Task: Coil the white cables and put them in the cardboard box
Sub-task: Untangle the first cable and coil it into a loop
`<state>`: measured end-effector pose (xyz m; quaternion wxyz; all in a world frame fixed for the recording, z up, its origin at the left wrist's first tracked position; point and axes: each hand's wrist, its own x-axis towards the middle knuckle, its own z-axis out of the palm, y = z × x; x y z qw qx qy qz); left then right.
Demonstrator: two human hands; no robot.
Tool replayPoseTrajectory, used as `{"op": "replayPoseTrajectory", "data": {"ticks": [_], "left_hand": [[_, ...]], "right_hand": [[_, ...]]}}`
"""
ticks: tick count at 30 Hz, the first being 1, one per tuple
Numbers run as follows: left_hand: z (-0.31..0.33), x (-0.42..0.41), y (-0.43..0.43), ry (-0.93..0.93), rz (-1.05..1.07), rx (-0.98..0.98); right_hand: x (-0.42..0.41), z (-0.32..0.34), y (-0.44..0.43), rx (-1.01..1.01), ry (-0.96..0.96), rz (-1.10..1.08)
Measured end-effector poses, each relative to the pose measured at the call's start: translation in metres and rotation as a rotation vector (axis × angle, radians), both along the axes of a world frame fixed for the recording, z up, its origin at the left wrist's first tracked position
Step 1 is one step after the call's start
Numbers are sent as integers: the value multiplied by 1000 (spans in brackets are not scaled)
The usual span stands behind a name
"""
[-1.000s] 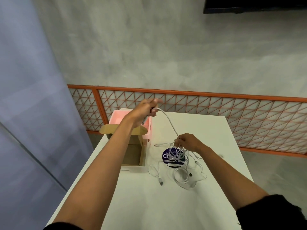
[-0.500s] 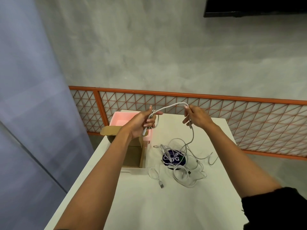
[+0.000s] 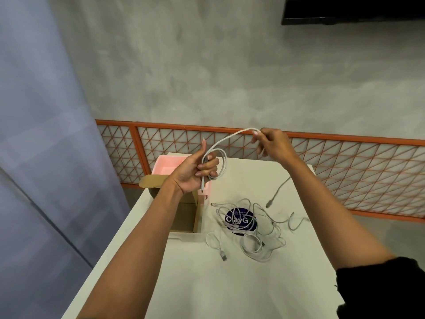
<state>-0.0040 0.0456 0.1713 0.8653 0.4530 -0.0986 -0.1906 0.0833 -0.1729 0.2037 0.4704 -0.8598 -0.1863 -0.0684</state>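
Below and just left of my left fingers stands the open brown cardboard box [image 3: 184,217]. My forearm covers much of its inside, so I can't tell whether any coil lies in it yet.

My left hand [image 3: 195,171] is raised palm-up, its fingers [image 3: 207,168] curled round the first loops of one thin white cable [image 3: 236,132], thumb standing free, a short plug end poking out under the palm. From that grip the cable arcs up and across to my right hand [image 3: 271,143], whose fingertips [image 3: 256,134] pinch it lightly while the other fingers stay loosely bent. Beyond my right fingers the tail [image 3: 278,192] drops, its plug hanging just above the white table [image 3: 230,284].

Beneath the gap between my hands lies the tangled heap of remaining white cables [image 3: 264,247], spread over a round dark-blue disc [image 3: 239,218].

I judge I'm mid-coil on an early cable. Next, my right fingers should carry their stretch over to the left, lay another loop into that grip, then slide along the tail without snagging the heap.
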Motion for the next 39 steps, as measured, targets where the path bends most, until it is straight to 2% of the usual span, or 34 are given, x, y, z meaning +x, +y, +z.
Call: {"op": "replayPoseTrajectory", "data": {"ticks": [3,6,10,15,22,27,31,35,39], "left_hand": [[0,0,-1,-17,-1,-25],[-2,1,-3,-22,33,64],[-3,3,-13,8,58,166],[-9,0,-12,27,-1,187],[-8,-4,-14,58,-118,33],[-6,-3,-14,86,-148,-52],[-6,1,-15,78,-58,-32],[-10,5,-19,58,179,148],[-13,4,-27,69,255,97]], "right_hand": [[-6,-14,-1,-34,168,112],[-13,-21,-2,-26,327,314],[-22,-24,2,93,406,484],[-31,-27,6,248,345,448],[-41,-14,12,65,330,419],[-45,-17,17,54,416,417],[-45,-17,21,151,504,518],[-42,-20,28,217,562,457],[-43,-19,37,146,487,379]]}}
